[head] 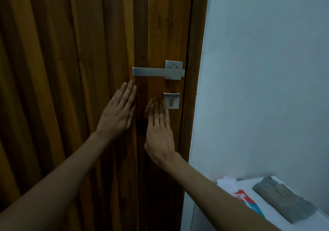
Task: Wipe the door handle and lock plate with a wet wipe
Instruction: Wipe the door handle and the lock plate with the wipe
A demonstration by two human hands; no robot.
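Note:
A brushed-metal lever door handle [153, 71] on a square rose sits on the brown wooden door [71, 70]. Below it is a small square lock plate [171, 100] with a keyhole. My left hand [118, 111] lies flat against the door, fingers straight, fingertips just under the lever's left end. My right hand [159, 133] is also flat with straight fingers, its fingertips beside the lock plate's lower left corner. Neither hand holds anything. A white wet wipe [227, 182] lies on the surface at the lower right.
A pale wall [267, 70] stands right of the door frame. At the lower right is a white surface [270, 211] carrying a red-and-teal packet [247, 202] and a grey folded cloth [283, 199].

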